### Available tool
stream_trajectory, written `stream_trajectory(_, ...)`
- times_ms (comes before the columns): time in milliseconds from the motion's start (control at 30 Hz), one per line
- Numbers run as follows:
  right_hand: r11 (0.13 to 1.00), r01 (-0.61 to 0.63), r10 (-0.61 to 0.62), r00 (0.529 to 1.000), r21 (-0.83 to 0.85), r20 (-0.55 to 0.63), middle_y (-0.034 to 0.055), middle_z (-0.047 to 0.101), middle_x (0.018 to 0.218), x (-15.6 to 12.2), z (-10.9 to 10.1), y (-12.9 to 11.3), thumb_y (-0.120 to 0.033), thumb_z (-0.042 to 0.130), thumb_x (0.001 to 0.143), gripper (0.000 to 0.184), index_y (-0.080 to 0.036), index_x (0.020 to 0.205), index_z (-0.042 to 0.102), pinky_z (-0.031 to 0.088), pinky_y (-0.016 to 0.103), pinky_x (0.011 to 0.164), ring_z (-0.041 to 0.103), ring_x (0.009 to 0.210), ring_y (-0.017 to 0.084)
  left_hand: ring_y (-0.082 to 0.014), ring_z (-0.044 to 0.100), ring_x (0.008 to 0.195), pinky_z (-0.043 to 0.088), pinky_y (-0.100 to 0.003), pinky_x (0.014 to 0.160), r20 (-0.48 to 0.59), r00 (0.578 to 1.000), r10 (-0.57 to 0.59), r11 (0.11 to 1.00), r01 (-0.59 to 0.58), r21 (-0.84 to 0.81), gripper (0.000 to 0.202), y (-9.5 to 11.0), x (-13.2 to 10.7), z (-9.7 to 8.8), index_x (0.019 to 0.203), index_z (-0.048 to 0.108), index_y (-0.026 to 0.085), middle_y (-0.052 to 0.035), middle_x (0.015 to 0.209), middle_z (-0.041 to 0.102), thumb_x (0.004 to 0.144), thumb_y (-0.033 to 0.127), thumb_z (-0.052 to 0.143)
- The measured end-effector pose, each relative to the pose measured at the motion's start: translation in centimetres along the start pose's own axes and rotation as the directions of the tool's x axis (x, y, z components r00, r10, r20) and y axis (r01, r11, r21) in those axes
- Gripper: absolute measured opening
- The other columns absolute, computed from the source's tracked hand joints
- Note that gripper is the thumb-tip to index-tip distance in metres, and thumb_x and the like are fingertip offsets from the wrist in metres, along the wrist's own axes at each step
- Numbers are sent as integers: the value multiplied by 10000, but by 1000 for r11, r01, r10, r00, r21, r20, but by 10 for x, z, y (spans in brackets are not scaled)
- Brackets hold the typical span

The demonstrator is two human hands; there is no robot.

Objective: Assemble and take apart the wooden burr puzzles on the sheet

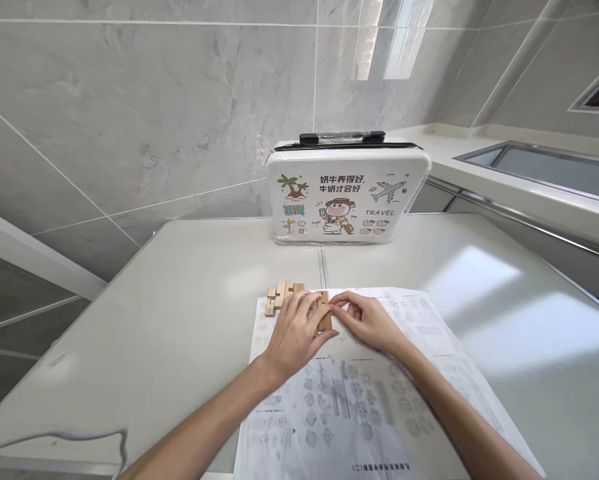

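Observation:
My left hand bends over a flat wooden puzzle piece with rounded cutouts, its fingers on the top and its thumb by the near right corner. Much of that piece is hidden under the fingers. At its right edge, the thumb and forefinger of my right hand are pinched together; whatever lies between them is too small or covered to make out. Just left of my left hand, several notched wooden blocks stand close together. Beneath the hands lies a printed instruction sheet with small line drawings.
A white travel case with cartoon prints and a black handle stands at the back of the pale table. Behind it rises a grey tiled wall. A counter with a sink is at the right.

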State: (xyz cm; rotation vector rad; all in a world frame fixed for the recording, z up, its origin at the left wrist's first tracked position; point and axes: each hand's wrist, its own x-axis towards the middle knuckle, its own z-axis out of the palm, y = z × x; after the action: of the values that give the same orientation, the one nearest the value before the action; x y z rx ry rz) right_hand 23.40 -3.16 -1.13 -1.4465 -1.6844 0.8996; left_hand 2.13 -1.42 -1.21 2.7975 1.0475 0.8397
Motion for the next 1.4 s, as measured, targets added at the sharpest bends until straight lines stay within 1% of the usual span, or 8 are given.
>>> stream_trajectory(100,1000,16,-16,999,12,34,-34,657,598,-2,1,-2,-425,599,956,255,-249,1068,746,358,279,508,391,429,126,-330,541,1286,452,-532,1089,3,999,-33,999,33,13,338,0,0,2,1293,626,227,-116,1296,648,1005,400,649)
stream_trajectory(267,997,57,-63,993,60,99,10,800,874,-5,2,-8,-350,570,947,268,-270,1164,706,359,280,492,343,410,108,-299,566,1251,465,-508,1081,-45,997,-55,998,56,23,221,0,0,1,1237,629,205,-108,1228,664,1035,218,539)
stream_trajectory(367,996,70,-77,991,60,114,6,807,882,-6,2,-8,-319,556,942,267,-271,1159,704,361,277,494,372,407,110,-287,593,1188,490,-486,1038,-64,997,-30,1000,31,8,202,1,0,-1,1178,637,204,-105,1175,671,1009,170,531)
stream_trajectory(467,997,70,-73,992,35,98,-9,782,792,-6,3,-6,-322,568,940,244,-260,1126,713,356,274,499,418,416,117,-268,625,1066,517,-437,931,-62,997,41,999,-43,-32,168,4,1,-3,1107,638,193,-99,1088,680,983,150,534)
stream_trajectory(633,999,36,-36,999,11,28,-16,729,722,-3,8,-1,-330,558,953,192,-248,1015,720,395,278,549,475,473,133,-179,622,720,469,-321,672,10,960,279,952,-275,-137,146,11,-1,-3,988,617,193,-32,823,675,978,120,491)
stream_trajectory(800,999,24,-23,999,-30,31,-36,606,618,-3,12,0,-319,523,961,192,-253,967,703,422,287,620,505,535,159,-129,508,475,297,-281,496,67,944,324,934,-308,-181,167,12,-6,1,954,599,203,52,582,567,969,108,464)
stream_trajectory(1167,996,38,-35,999,-80,38,-45,598,622,-3,11,-3,-294,506,966,202,-242,974,700,390,280,615,510,539,149,-122,505,458,288,-264,495,105,945,310,937,-286,-200,170,10,-6,3,938,597,207,54,565,561,955,119,453)
stream_trajectory(1400,996,25,-22,999,-85,42,-55,572,602,-3,10,-3,-287,508,964,206,-225,972,705,388,265,602,492,531,132,-109,473,453,279,-261,483,56,944,326,929,-308,-205,146,7,-7,8,914,589,192,66,561,553,933,99,478)
